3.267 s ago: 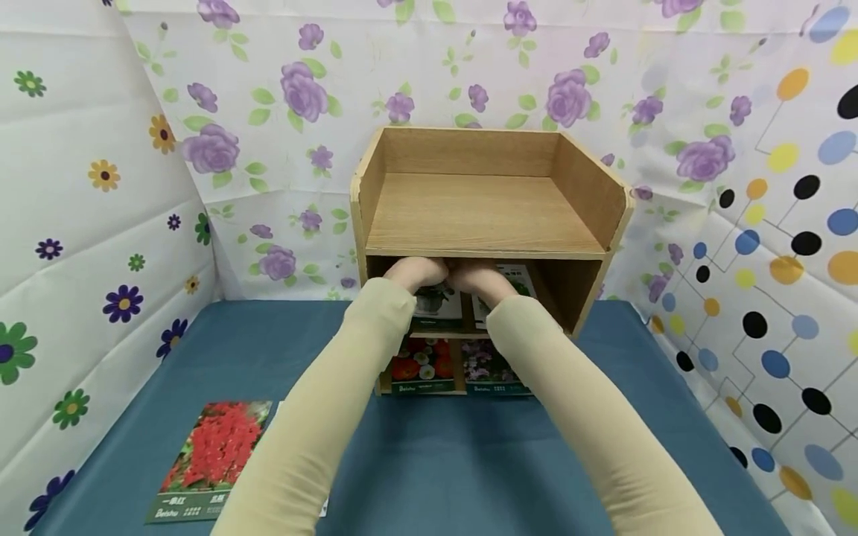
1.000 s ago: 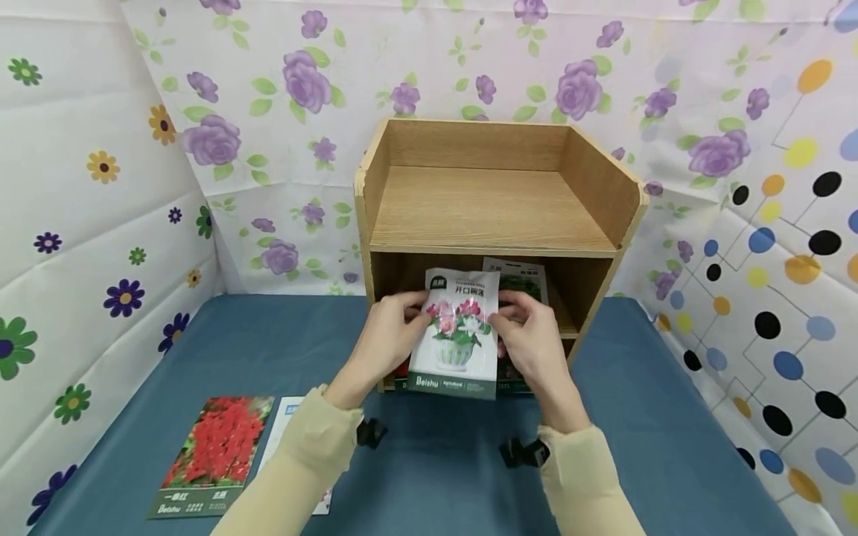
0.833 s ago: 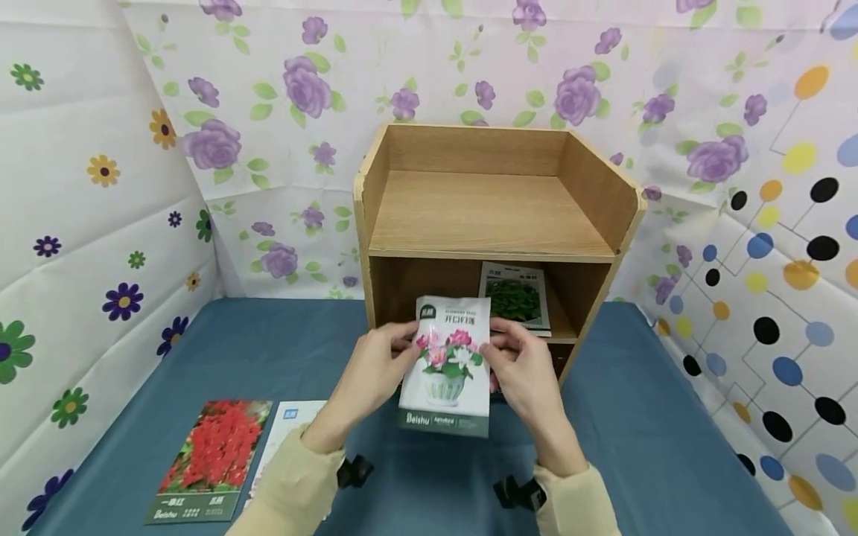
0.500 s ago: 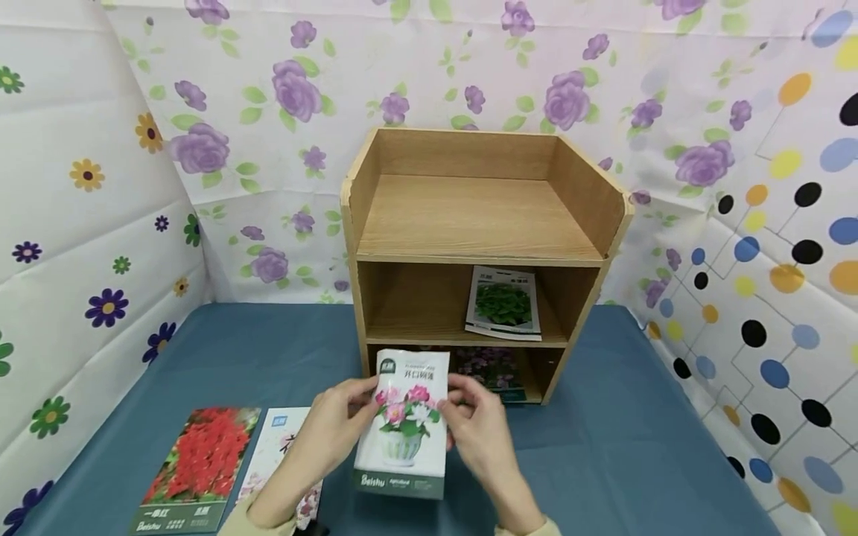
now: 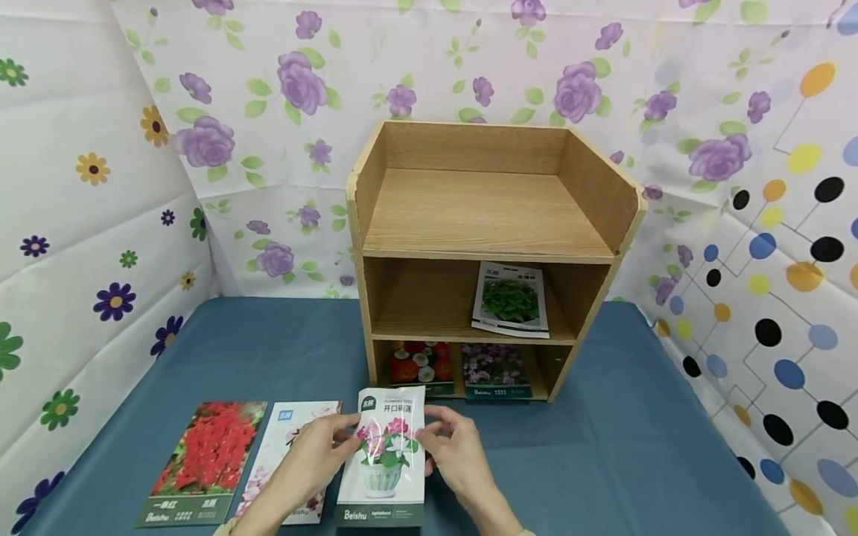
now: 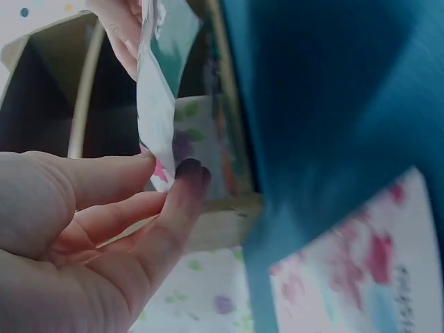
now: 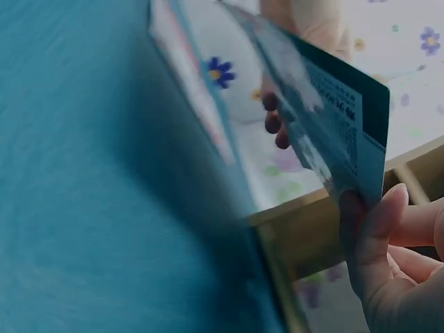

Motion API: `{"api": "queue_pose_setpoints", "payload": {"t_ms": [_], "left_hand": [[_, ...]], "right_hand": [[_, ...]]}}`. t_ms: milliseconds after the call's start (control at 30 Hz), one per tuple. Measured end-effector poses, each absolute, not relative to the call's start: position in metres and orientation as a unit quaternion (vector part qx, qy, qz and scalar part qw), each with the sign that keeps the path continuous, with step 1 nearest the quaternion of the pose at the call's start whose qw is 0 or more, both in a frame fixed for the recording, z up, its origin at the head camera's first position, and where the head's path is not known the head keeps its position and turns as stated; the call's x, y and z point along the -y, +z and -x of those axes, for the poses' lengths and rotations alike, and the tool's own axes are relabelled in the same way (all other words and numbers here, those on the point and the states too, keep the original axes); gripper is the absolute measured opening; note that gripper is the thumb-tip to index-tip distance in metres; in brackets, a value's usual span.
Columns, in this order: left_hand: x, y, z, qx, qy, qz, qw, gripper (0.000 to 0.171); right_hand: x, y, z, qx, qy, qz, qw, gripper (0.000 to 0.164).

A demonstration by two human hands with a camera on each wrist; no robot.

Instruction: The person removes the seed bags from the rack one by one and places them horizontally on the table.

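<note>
Both hands hold a white seed packet printed with pink and white flowers in a pot, upright in front of the shelf. My left hand pinches its left edge between thumb and fingertips. At the opposite edge, the right hand pinches it the same way. In the left wrist view, the packet is seen edge-on and bent; its printed back faces the right wrist camera. To the left lie a red-flower seed packet and a pink-blossom packet, partly covered by the left forearm.
A wooden shelf stands at the back of the blue-covered table. A leafy green packet leans on its middle level. Below sit a red-flower packet and a purple-flower packet. Patterned cloth surrounds the table.
Both hands have drawn the potted-flower packet out of the shelf's middle level and carried it down and left toward the table's front, beside the pink-blossom packet.
</note>
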State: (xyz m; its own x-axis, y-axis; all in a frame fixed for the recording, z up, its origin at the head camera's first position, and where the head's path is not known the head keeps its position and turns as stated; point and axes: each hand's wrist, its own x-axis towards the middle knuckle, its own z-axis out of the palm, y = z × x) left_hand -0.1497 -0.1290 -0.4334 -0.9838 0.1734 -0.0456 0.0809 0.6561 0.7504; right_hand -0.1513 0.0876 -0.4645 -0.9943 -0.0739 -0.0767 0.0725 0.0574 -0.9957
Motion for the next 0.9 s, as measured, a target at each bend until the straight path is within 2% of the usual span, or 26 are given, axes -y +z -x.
{"api": "queue_pose_setpoints", "payload": {"t_ms": [167, 367, 500, 533, 600, 700, 900], "left_hand": [[0.137, -0.45, 0.158, -0.916, 0.385, -0.082, 0.079, 0.031], [0.138, -0.455, 0.165, -0.931, 0.347, -0.087, 0.07, 0.026], [0.135, -0.456, 0.167, -0.941, 0.32, -0.091, 0.06, 0.005], [0.134, -0.456, 0.167, -0.943, 0.313, -0.097, 0.055, 0.006], [0.133, -0.457, 0.168, -0.945, 0.303, -0.113, 0.038, 0.021], [0.132, -0.458, 0.168, -0.948, 0.289, -0.134, 0.016, 0.033], [0.131, -0.459, 0.167, -0.957, 0.247, -0.152, -0.011, 0.036]], "right_hand": [[-0.079, -0.483, 0.159, -0.739, -0.67, 0.004, 0.074, 0.037], [-0.074, -0.489, 0.168, -0.759, -0.644, 0.0, 0.094, 0.036], [-0.073, -0.492, 0.177, -0.768, -0.631, 0.0, 0.11, 0.037], [-0.074, -0.493, 0.179, -0.768, -0.63, 0.0, 0.113, 0.038], [-0.073, -0.493, 0.182, -0.766, -0.631, 0.001, 0.123, 0.039], [-0.073, -0.493, 0.186, -0.768, -0.627, 0.001, 0.136, 0.038], [-0.071, -0.486, 0.191, -0.808, -0.57, 0.007, 0.151, 0.028]]}}
